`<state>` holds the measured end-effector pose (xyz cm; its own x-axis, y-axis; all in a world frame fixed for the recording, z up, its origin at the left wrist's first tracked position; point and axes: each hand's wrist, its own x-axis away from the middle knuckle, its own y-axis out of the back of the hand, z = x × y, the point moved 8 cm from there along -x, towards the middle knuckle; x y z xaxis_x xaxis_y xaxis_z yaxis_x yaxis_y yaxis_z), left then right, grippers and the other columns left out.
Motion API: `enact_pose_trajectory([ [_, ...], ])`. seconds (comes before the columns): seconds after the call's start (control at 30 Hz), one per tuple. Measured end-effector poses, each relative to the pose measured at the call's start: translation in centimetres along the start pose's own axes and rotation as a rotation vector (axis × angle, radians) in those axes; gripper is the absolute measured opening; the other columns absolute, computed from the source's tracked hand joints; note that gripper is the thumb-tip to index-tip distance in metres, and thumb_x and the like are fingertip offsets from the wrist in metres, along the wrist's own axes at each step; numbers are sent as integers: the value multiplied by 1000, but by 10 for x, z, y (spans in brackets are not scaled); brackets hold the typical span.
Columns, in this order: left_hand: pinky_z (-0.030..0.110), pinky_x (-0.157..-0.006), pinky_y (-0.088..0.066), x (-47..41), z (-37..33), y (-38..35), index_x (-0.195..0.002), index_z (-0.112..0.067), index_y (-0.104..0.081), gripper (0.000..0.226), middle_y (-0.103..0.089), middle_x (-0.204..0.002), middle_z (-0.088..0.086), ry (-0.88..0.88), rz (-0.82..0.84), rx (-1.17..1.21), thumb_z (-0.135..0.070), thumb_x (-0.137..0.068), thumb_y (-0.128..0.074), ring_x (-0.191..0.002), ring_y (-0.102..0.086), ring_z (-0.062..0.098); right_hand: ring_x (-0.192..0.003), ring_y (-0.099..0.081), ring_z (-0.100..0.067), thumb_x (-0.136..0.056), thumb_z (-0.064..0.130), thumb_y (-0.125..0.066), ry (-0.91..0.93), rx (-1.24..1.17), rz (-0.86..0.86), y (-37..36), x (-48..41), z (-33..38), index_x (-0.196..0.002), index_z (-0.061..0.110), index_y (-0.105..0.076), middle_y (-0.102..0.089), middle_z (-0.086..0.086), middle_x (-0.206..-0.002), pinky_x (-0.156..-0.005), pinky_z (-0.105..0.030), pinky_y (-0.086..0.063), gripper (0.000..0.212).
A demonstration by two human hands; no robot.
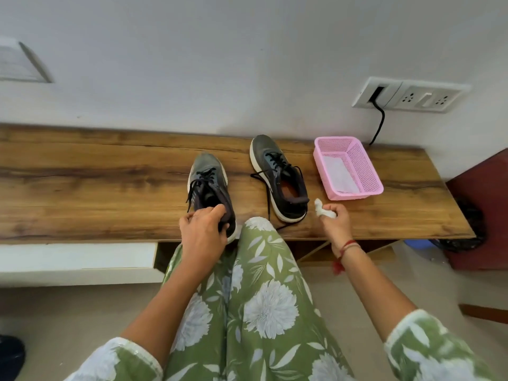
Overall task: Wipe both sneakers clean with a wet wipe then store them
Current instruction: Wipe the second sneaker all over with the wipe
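left hand (202, 232) grips sneaker (210, 188) heel; right hand (335, 218) pinches wipe (321, 209) (crumpled).

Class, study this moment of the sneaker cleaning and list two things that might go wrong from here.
1. The nearer sneaker overhangs the table edge, held only at its heel by the left hand; a slip might drop it.
2. The other sneaker has a loose lace trailing toward the edge, close to the knee; it may snag and drag that sneaker off.
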<state>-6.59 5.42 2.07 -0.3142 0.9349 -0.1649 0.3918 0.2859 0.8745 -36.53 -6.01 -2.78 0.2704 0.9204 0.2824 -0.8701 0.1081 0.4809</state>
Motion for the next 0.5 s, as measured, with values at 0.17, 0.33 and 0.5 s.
enact_pose_trajectory([
  [0.17, 44, -86, -34, -10, 3, -18, -81, -19, -54, 24, -60, -77, -4, 6, -7, -41, -8, -70, -73, -81, -59, 24, -89, -59, -24, -84, 23, -68, 26, 85, -63, 9, -43, -8, -91, 19, -58, -61, -6, -102, -73, -31, -50, 12],
  [0.33, 47, -89, -38, -9, 12, -33, -84, -17, -59, 32, -65, -90, 1, 10, -15, -68, -2, -62, -77, -93, -62, 25, -86, -58, -23, -85, 24, -68, 64, 148, -87, 6, -52, -21, -92, 15, -57, -62, -5, -96, -69, -28, -42, 16],
  [0.5, 45, -87, -40, -12, 13, -38, -87, -17, -59, 33, -65, -94, 2, -3, -24, -71, -4, -63, -78, -96, -61, 25, -86, -55, -23, -86, 24, -66, 84, 262, -72, -3, -56, -32, -92, 14, -58, -60, -5, -96, -72, -25, -36, 14],
])
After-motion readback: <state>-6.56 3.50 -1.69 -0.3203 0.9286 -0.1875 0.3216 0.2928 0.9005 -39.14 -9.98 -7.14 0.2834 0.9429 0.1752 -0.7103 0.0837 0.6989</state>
